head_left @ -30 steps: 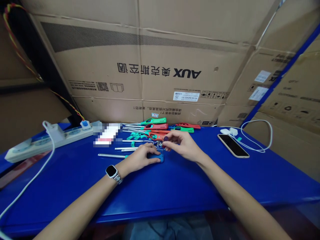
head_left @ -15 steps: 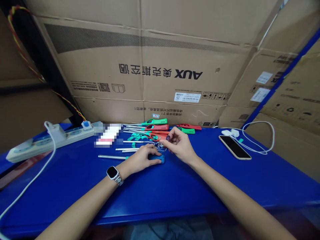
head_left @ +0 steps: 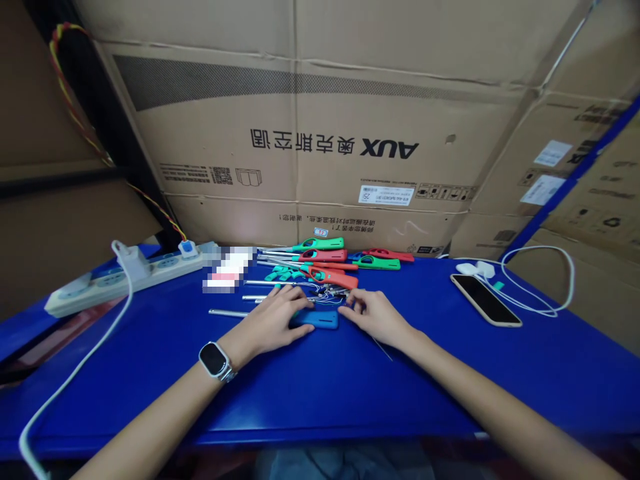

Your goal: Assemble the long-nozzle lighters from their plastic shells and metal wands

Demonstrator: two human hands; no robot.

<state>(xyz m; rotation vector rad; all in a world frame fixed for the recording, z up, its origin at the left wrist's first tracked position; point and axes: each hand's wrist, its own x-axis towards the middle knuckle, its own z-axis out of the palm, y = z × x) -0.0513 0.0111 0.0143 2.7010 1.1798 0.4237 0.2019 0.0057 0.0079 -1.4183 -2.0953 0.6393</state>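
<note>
My left hand lies over a blue long-necked lighter, thumb on the near side and fingers on the far side. The lighter's metal tube sticks out to the left, flat on the table. At the handle's right end my right hand is closed in a pinch; what it holds is hidden by the fingers. A thin wire shows below that hand. Just behind are loose white wires with small dark parts, bare metal tubes and small teal caps.
Red and green lighters are piled at the back against a cardboard wall. A power strip stands on the left. On the right lie a phone and a white charging cable. The blue table stretches in front.
My right hand has come down and nearer, from above the wires to the blue handle's right end. My left fingers have shifted left along the handle, baring more of it. The view has turned slightly left.
</note>
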